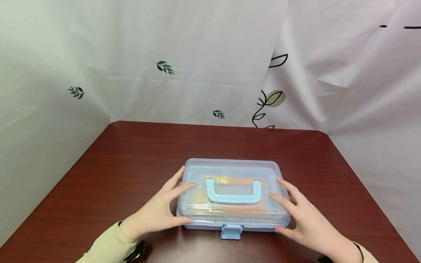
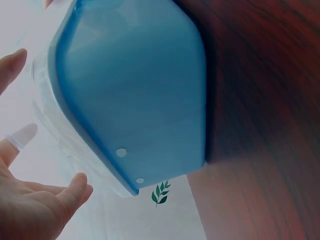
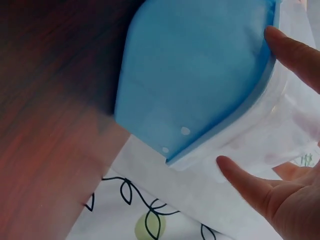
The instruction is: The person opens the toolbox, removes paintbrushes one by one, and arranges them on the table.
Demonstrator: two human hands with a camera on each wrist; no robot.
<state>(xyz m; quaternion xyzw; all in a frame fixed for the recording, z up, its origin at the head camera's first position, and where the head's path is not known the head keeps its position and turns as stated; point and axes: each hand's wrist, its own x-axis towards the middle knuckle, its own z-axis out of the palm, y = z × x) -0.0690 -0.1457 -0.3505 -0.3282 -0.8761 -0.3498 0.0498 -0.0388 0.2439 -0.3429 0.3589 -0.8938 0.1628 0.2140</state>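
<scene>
Sleeves partial, box contents hazy

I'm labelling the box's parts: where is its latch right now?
In the head view, the latch is midway along the near side of the box, below the handle, between the left hand and right hand.

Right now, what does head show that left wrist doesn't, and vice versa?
Only head: the blue handle, the latch at the front, and the vine print.

Only left wrist: two white dots on the blue end wall.

Both: the box, the left hand beside it, the table and the curtain with green leaf prints.
</scene>
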